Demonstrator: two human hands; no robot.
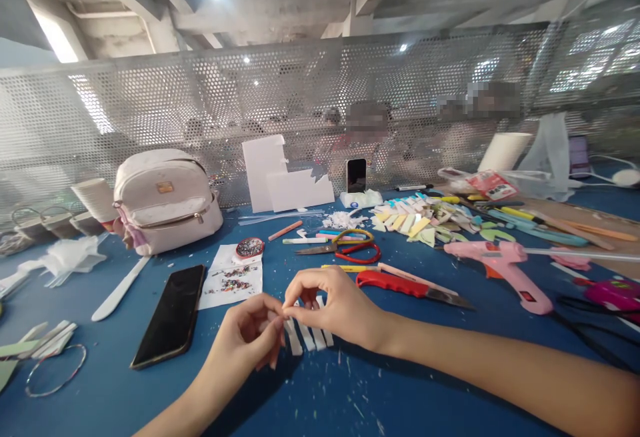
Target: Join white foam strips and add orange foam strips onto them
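My left hand (246, 338) and my right hand (341, 307) meet over the front middle of the table, fingertips almost touching. Both are closed in a pinch. Whatever sits between the fingertips is too small to make out. Several short white paper strips (306, 337) lie side by side beneath my right hand, their upper ends partly hidden by the fingers. To the left of the hands, a white sheet (215, 298) bears small coloured bits (236, 285) and a round red-rimmed container (250, 247) of dark bits.
Behind my right hand lie a red-handled knife (395, 283), scissors (357, 247) and markers. A pink glue gun (505, 267) rests at right, near piled paper pieces (420, 220). A black phone (173, 317) and white backpack (167, 200) are at left. A perforated metal screen (290, 90) stands behind.
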